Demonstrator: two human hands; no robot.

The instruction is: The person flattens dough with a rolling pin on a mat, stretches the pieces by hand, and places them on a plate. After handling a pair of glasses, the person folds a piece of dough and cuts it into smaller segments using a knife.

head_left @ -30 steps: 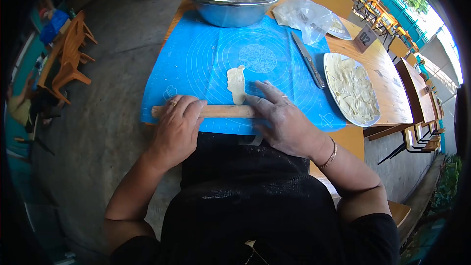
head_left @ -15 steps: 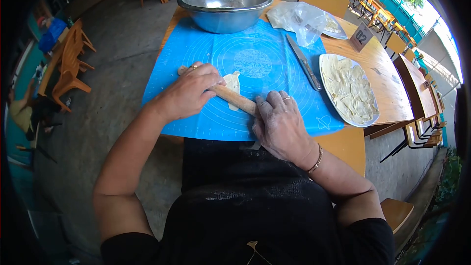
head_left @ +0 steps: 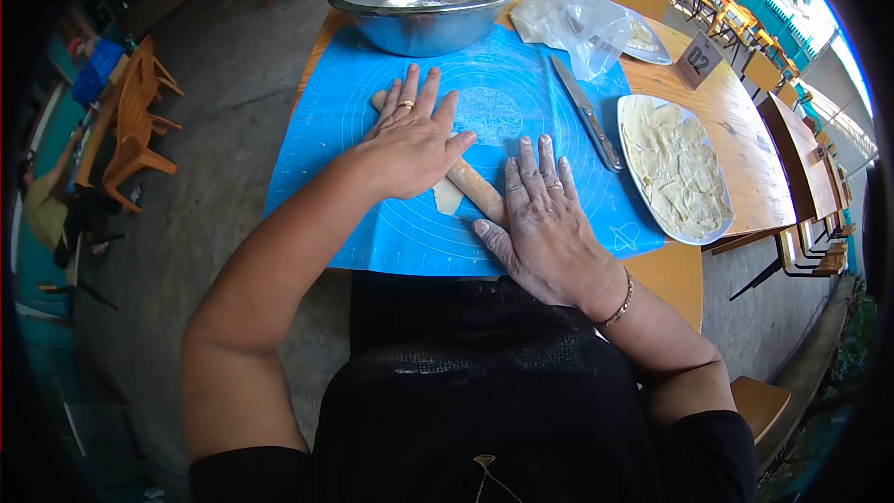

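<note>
Rolling pin (head_left: 478, 192) slants across the blue mat (head_left: 400, 237), its long axis running from far left to near right. Across its left part the left hand (head_left: 414, 142) lies flat, fingers spread, gripping nothing; dough (head_left: 448, 197) shows at the pin's near side, nearer this hand; the right hand (head_left: 545, 237), also flat and ungripping, covers the pin's near end.

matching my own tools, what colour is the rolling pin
The rolling pin is light brown, clearest in the head view.
</note>
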